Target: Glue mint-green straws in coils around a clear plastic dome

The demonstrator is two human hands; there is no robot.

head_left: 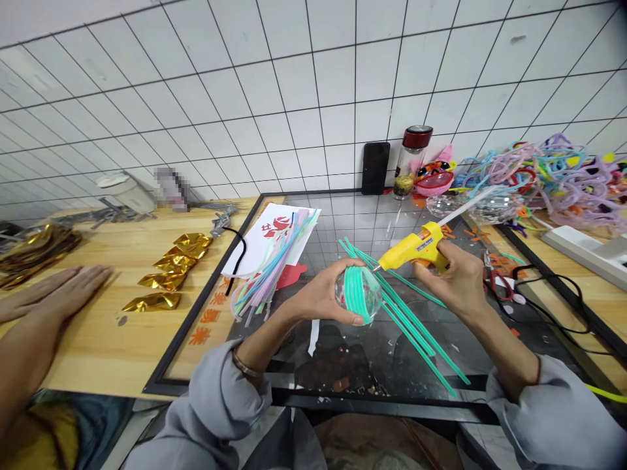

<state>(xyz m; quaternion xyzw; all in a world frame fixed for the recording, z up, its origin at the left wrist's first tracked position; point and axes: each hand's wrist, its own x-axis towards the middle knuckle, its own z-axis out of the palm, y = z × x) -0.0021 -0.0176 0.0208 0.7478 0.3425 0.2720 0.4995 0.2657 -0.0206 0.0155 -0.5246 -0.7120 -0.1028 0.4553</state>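
My left hand (321,297) is closed around a clear plastic ball (360,294) wrapped with teal pipe cleaner, held above the glass mat (343,222). My right hand (458,277) grips a yellow glue gun (416,248), its nozzle pointing left and almost touching the top of the ball. Several loose teal pipe cleaners (416,333) lie on the glass under and between my hands, running toward the front right.
A bunch of pastel pipe cleaners (274,267) lies on white paper at left. Gold foil pieces (169,274) sit on the wooden table. Another person's hands (53,290) rest flat at far left. A pipe-cleaner heap (553,173), bottle (409,163), phone (375,168) and power strip (585,251) stand behind.
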